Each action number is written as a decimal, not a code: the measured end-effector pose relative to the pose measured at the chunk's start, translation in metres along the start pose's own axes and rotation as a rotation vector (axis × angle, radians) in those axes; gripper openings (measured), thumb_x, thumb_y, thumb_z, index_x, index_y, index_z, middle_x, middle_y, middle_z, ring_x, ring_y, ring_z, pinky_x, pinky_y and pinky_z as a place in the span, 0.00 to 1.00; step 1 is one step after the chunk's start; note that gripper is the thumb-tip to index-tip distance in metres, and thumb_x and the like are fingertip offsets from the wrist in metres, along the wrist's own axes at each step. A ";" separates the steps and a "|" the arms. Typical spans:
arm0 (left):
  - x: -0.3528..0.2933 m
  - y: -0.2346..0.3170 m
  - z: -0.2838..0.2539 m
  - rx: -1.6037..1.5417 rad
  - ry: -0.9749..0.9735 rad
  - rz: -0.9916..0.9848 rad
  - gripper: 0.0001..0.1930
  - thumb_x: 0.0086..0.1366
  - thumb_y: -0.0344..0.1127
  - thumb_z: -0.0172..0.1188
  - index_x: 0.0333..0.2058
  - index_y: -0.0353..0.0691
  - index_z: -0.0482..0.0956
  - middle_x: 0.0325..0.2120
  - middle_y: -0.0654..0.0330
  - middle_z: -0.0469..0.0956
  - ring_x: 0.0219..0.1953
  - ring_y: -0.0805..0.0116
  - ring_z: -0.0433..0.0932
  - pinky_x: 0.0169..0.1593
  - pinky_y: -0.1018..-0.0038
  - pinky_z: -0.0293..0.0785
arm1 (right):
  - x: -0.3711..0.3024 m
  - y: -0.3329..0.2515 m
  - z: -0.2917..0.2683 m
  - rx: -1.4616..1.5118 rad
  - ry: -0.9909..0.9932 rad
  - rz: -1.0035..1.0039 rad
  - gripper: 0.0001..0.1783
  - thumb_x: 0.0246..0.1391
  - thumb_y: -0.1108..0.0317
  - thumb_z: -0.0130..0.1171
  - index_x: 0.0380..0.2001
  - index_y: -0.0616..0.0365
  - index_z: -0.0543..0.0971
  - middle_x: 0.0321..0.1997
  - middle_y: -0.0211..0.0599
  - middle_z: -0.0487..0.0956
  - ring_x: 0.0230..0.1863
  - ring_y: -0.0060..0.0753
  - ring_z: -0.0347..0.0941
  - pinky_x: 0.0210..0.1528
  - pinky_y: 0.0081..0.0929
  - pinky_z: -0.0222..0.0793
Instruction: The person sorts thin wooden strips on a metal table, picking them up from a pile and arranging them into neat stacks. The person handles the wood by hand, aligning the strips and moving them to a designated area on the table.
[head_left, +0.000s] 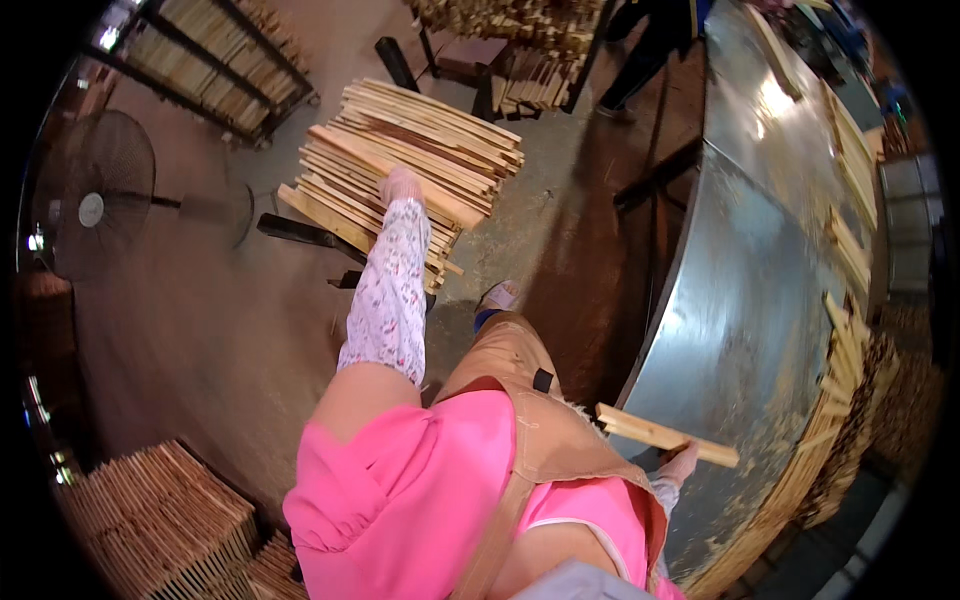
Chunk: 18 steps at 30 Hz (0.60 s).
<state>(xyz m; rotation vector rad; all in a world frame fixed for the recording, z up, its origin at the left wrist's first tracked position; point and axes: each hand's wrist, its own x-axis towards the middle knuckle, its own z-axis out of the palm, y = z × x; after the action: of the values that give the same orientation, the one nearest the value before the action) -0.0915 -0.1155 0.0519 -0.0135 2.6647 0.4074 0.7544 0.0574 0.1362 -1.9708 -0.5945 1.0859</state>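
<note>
My left hand (400, 186), at the end of a flowered sleeve, reaches out to a stack of wooden slats (450, 135) on a low dark stand. It is closed over a broad pale board (445, 197) lying across the top of the stack; its fingertips are hard to see. Down at the right, by the metal table's near edge, my right hand (680, 462) grips a wooden slat (640, 431) near its middle. The slat lies slantwise over the tabletop, one end toward my apron.
A long sheet-metal table (720, 290) curves along my right, with loose slats (845, 350) at its far edge. A standing fan (92, 208) is at the left. Slat piles (160, 510) stand lower left, with a racked pile (205, 65) behind. Another person's legs (645, 65) show beyond the table.
</note>
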 end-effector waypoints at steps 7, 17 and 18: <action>0.171 0.070 0.071 -0.715 0.328 -0.397 0.17 0.74 0.38 0.56 0.55 0.38 0.84 0.54 0.54 0.86 0.53 0.56 0.84 0.54 0.63 0.82 | -0.083 -0.040 0.045 -0.020 0.100 0.048 0.13 0.58 0.54 0.61 0.27 0.46 0.73 0.19 0.23 0.68 0.19 0.25 0.66 0.21 0.29 0.61; 0.018 0.163 -0.035 -1.113 -0.553 0.268 0.23 0.73 0.48 0.59 0.57 0.37 0.73 0.47 0.48 0.79 0.51 0.53 0.77 0.54 0.60 0.76 | -0.135 -0.123 0.220 -0.232 -0.052 -0.152 0.29 0.59 0.64 0.63 0.64 0.57 0.75 0.36 0.40 0.84 0.30 0.34 0.79 0.31 0.38 0.76; -0.055 0.168 -0.042 -1.069 -0.728 0.338 0.26 0.72 0.47 0.61 0.60 0.36 0.70 0.51 0.46 0.78 0.54 0.53 0.76 0.57 0.60 0.75 | -0.136 -0.119 0.223 -0.309 -0.016 -0.166 0.31 0.60 0.63 0.61 0.67 0.56 0.73 0.38 0.44 0.85 0.33 0.38 0.82 0.36 0.40 0.79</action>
<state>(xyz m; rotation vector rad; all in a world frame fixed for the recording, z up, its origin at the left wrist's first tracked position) -0.0722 0.0306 0.1587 0.2134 1.4919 1.5406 0.4905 0.1232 0.2278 -2.1291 -0.9650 0.9518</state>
